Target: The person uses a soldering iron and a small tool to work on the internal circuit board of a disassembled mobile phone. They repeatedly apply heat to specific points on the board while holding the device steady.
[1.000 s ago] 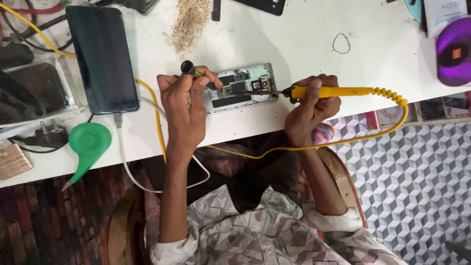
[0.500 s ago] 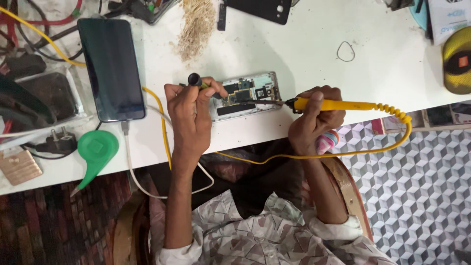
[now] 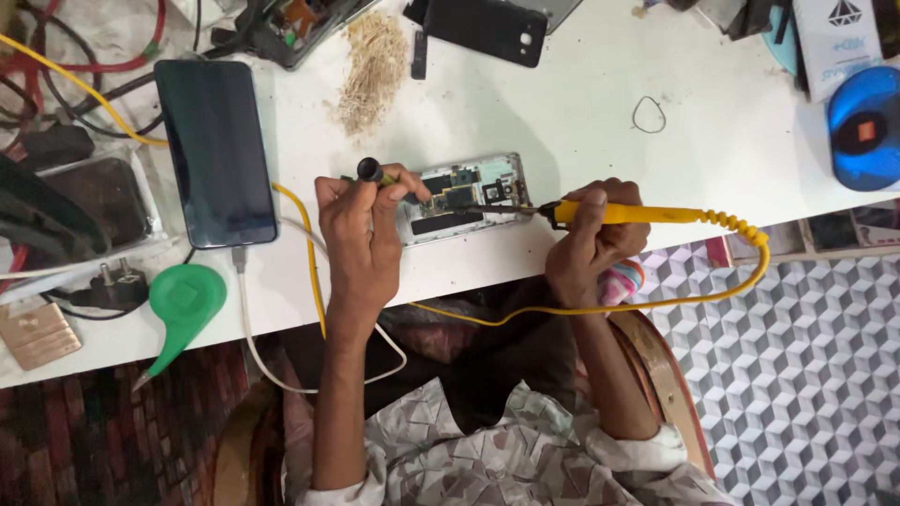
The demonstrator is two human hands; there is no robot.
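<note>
Surface: white worktable (image 3: 581, 112) seen from above, patterned grey floor beyond its edge at 4 o'clock, tangle of red and black cables at 10 o'clock.
Thing in hand: opened phone (image 3: 459, 197), back off and circuit board bare, lying flat near the table's near edge, just between the two hands.
Left hand (image 3: 361, 225): at 9 o'clock of the opened phone, fingers curled and pinching a small black-capped tool (image 3: 368, 170), fingertips resting on the phone's left end.
Right hand (image 3: 591, 244): at 3 o'clock of the phone, closed round the yellow soldering iron (image 3: 647, 215), index finger laid along the grip.
Change: a second ago, iron tip only at the phone's right rim; now reaching inward over the board's right part, seemingly touching it, though contact too small to confirm.
Unchanged: left-hand grip and the phone's place on the table much as before.
Meaning: probably now at the stage of working on the board itself, with the phone steadied from the left.
Cable: yellow coiled cord (image 3: 741, 272) looping from the iron's tail round to 5 o'clock, then back under the table edge.
Nearby: dark smartphone (image 3: 216, 150) face up at 9 o'clock, well apart from the left hand; green teardrop tool (image 3: 183, 300) at 8 o'clock; pile of pale fibres (image 3: 370, 66) at 11 o'clock; thin wire loop (image 3: 647, 114) at 1 o'clock; blue round device (image 3: 862, 126) at 2 o'clock.
</note>
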